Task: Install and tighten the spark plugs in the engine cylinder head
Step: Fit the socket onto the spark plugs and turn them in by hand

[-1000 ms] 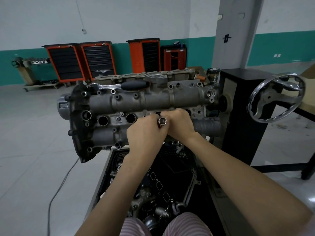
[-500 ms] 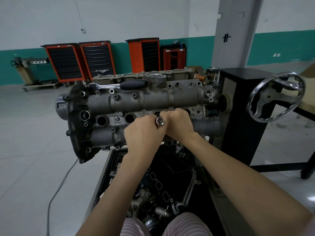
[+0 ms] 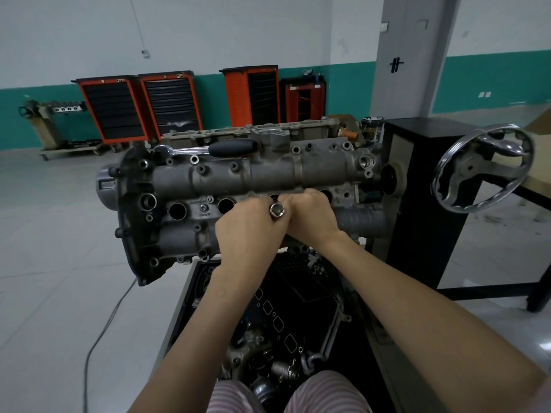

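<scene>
At the middle of the cylinder head (image 3: 238, 186), over its row of plug holes, I have both hands together. My left hand (image 3: 250, 225) is curled round a chrome socket (image 3: 277, 210), its open end facing me. My right hand (image 3: 313, 213) is curled just beside the socket; I cannot tell what it holds. On the head's far edge lies a ratchet (image 3: 208, 149) with a black grip. I see no spark plug.
</scene>
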{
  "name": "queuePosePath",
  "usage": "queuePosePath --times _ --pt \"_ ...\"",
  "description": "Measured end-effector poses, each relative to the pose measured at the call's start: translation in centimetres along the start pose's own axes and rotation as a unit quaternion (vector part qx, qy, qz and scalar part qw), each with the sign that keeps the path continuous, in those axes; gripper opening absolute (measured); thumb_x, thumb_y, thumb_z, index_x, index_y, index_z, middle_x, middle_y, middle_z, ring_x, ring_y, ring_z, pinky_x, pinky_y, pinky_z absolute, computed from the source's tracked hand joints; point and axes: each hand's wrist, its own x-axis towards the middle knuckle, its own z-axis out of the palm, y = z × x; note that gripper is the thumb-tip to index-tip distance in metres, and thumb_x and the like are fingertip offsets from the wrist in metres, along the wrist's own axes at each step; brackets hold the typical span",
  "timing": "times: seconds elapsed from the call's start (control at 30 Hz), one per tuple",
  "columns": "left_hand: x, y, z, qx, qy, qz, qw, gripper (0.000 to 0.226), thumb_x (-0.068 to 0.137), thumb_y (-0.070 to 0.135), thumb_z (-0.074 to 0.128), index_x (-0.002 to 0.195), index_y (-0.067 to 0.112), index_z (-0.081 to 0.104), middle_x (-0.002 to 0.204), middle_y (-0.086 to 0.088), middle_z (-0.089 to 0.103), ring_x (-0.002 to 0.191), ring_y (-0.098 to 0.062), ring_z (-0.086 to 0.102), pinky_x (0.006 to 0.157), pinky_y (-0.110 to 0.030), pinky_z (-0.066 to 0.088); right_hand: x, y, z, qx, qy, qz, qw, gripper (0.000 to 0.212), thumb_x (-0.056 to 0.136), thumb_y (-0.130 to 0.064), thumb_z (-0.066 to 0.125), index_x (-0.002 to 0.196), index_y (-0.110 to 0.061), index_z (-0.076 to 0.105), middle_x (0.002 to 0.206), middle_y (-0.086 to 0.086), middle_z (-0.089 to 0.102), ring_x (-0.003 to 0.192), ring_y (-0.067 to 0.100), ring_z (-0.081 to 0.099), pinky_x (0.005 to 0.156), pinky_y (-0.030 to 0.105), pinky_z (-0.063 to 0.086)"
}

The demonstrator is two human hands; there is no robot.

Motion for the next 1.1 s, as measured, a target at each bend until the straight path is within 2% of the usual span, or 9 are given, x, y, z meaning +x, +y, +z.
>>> queuePosePath --times 0.17,0.23,0.33,0.4,0.57,0.77,0.87,0.97,1.1 --pt "-0.14 -0.13 -0.44 -0.059 -0.004 0.035 0.998 0.017 0.085 0.029 0.052 0.078 0.021 0.038 0.078 0.006 0.039 0.065 -0.016 0.036 0.046 -0.026 0.015 0.10 0.02 0.22 0.004 -0.052 0.029 0.998 0.017 0.068 -0.018 0.051 0.056 -0.005 0.051 0.045 0.011 0.055 0.038 0.031 0.052 0.045 0.029 0.039" --pt "-0.13 -0.32 -0.74 -0.070 -0.012 0.039 0.997 0.017 0.083 0.024 0.052 0.083 0.023 0.035 0.079 0.007 0.040 0.065 -0.016 0.038 0.045 -0.025 0.016 0.20 0.04 0.23 0.015 -0.073 0.046 0.996 0.016 0.066 -0.016 0.055 0.060 -0.002 0.051 0.047 0.015 0.056 0.039 0.034 0.051 0.047 0.032 0.038" --pt "0.05 -0.44 -0.81 -0.055 -0.068 0.024 0.996 0.027 0.083 0.038 0.055 0.088 0.021 0.034 0.087 0.005 0.042 0.076 -0.020 0.048 0.053 -0.029 0.026 0.12 0.15 0.13 0.015 -0.070 0.025 0.997 0.019 0.061 -0.007 0.068 0.059 -0.002 0.050 0.045 0.015 0.055 0.037 0.031 0.051 0.046 0.030 0.038" --pt "0.08 -0.33 -0.64 -0.048 -0.095 0.009 0.994 0.037 0.084 0.052 0.052 0.083 0.018 0.036 0.083 0.007 0.043 0.076 -0.018 0.047 0.056 -0.029 0.027 -0.03 0.23 0.10 0.008 -0.041 0.000 0.999 0.018 0.059 -0.007 0.066 0.052 -0.005 0.050 0.039 0.010 0.052 0.033 0.026 0.049 0.043 0.025 0.038" --pt "-0.34 0.49 -0.76 -0.031 0.000 -0.017 0.999 0.052 0.088 0.057 0.040 0.057 0.016 0.038 0.051 0.006 0.039 0.052 -0.017 0.042 0.044 -0.024 0.015 -0.06 0.14 0.34 -0.018 0.009 -0.002 1.000 0.029 0.069 -0.016 0.036 0.043 -0.011 0.047 0.034 0.004 0.046 0.028 0.022 0.044 0.042 0.019 0.033" --pt "-0.49 -0.01 -0.87 -0.042 0.025 0.055 0.997 0.022 0.086 0.036 0.051 0.078 0.023 0.035 0.076 0.008 0.040 0.067 -0.015 0.035 0.045 -0.026 0.013 0.21 0.15 0.87 -0.040 -0.064 0.013 0.997 0.036 0.072 -0.027 0.027 0.067 -0.004 0.054 0.054 0.010 0.059 0.046 0.028 0.057 0.048 0.028 0.034" --pt "-0.14 -0.27 -0.95 -0.032 -0.016 0.050 0.998 0.025 0.086 0.042 0.051 0.081 0.023 0.036 0.076 0.008 0.040 0.067 -0.015 0.037 0.047 -0.026 0.017 0.10 0.24 0.78 -0.047 -0.052 0.005 0.998 0.029 0.071 -0.023 0.034 0.059 -0.006 0.053 0.047 0.010 0.057 0.041 0.027 0.056 0.047 0.027 0.037" --pt "0.04 -0.50 -0.84 -0.025 -0.040 0.017 0.999 0.042 0.086 0.057 0.047 0.065 0.022 0.039 0.063 0.006 0.042 0.063 -0.017 0.042 0.047 -0.026 0.019 -0.14 0.28 0.70 -0.034 0.004 -0.022 0.999 0.017 0.063 -0.014 0.054 0.047 -0.009 0.050 0.038 0.005 0.052 0.032 0.022 0.049 0.046 0.020 0.039" --pt "-0.43 -0.14 -0.77 -0.019 -0.009 0.013 1.000 0.051 0.090 0.050 0.044 0.052 0.019 0.030 0.050 0.004 0.035 0.057 -0.021 0.040 0.044 -0.023 0.016 -0.11 0.40 0.58 -0.015 0.045 -0.028 0.999 0.027 0.069 -0.018 0.039 0.043 -0.013 0.047 0.034 0.002 0.046 0.029 0.020 0.043 0.044 0.017 0.035"
